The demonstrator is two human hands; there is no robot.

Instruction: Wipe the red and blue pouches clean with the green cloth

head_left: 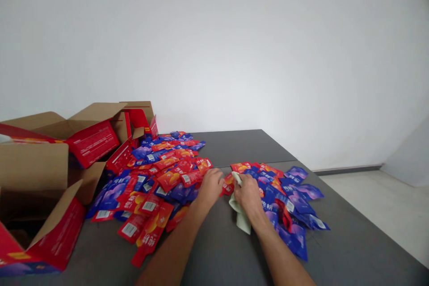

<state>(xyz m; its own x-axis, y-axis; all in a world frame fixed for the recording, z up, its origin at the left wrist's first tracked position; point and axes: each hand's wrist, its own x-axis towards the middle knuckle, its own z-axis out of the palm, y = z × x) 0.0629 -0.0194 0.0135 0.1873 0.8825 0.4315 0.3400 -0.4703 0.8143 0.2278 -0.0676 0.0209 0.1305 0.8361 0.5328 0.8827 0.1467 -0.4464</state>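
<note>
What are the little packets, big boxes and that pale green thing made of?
Packets: probably plastic film or foil, slightly shiny, creased. Boxes: likely cardboard, printed red outside, matte brown inside. Pale green thing: maybe matte cloth, drooping in folds.

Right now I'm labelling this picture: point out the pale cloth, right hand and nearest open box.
Pale cloth [243,222]: head view, lower end.
Right hand [249,192]: head view, its back.
Nearest open box [60,237]: head view, red side wall.

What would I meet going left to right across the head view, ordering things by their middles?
Open cardboard boxes → larger pile of red and blue packets → left hand → pale green cloth → right hand → smaller packet pile → pale floor.
</note>
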